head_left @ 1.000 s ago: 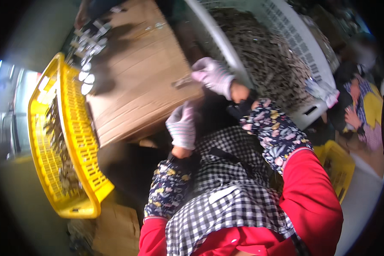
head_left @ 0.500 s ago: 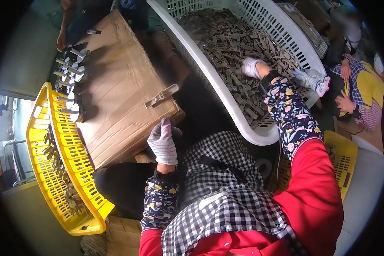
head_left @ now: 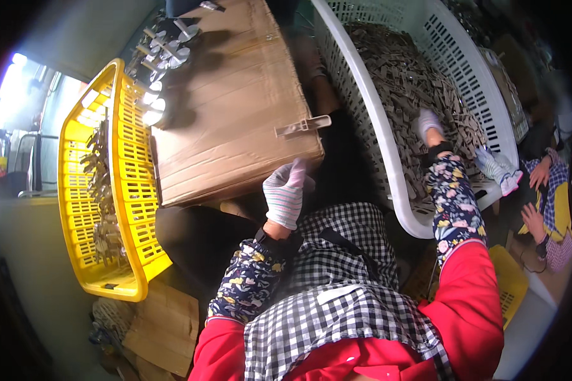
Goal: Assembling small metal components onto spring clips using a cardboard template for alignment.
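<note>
My left hand (head_left: 285,195), in a striped knit glove, is closed in a pinch beside the near corner of a cardboard box (head_left: 229,127). Whatever may be between its fingers is hidden. A flat grey-brown slotted piece (head_left: 302,126) lies on that corner, its end jutting past the edge, just beyond the hand. My right hand (head_left: 428,123), also gloved, reaches down onto a heap of similar pieces (head_left: 403,82) inside a large white slotted basket (head_left: 362,86). Its fingers are blurred and partly lost against the heap.
Several metal parts with round discs and stems (head_left: 165,54) stand along the box's left side. A yellow basket (head_left: 117,190) with more pieces leans there. Pale gloves (head_left: 497,170) hang at the white basket's near right corner. Another person (head_left: 546,197) sits at the far right.
The view has swung left, so everything sits further right. My right hand stays at the heap, and my left hand stays closed by the box corner. The slotted piece still lies there.
</note>
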`<state>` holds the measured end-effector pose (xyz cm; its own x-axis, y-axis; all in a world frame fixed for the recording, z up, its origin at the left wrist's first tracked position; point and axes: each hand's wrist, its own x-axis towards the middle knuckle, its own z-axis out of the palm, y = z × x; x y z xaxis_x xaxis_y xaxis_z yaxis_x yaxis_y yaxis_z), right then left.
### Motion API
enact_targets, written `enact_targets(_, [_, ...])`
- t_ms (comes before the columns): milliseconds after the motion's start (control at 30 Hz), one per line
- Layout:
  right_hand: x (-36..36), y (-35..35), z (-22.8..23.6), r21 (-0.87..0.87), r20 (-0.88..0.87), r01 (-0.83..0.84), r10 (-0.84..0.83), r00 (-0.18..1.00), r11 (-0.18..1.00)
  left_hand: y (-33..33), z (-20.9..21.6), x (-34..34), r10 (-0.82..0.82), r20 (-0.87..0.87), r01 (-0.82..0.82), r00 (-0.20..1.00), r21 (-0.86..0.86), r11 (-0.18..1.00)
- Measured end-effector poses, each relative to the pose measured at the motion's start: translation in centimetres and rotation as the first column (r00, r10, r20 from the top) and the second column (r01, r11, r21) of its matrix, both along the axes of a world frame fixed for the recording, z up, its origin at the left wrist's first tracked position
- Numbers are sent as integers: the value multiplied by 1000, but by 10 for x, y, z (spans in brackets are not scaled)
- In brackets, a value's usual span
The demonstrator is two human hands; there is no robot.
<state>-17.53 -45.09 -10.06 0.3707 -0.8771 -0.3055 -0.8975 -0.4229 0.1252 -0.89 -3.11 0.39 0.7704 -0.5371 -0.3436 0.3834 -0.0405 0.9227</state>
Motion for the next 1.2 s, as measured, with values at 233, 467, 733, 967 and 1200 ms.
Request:
enact_targets(233, [123,158,179,201,919,-586,57,391,785,17,-1,5,51,34,-53,998,30,998])
enact_targets(467, [187,211,158,715,698,-577,-376,609,394,11,6,3,36,3,-36,999,15,999])
enact_targets(733, [202,210,140,745,663,-525,-369,651,412,13,8,3,56,-67,-55,996,14,998])
enact_targets(967, [201,213,143,724,677,-541,-286,678,429,13,6,4,47,-54,-47,997,7,999])
enact_targets(1200, [203,215,138,690,704,-557,-249,665,463,14,8,4,47,-45,-46,998,28,999])
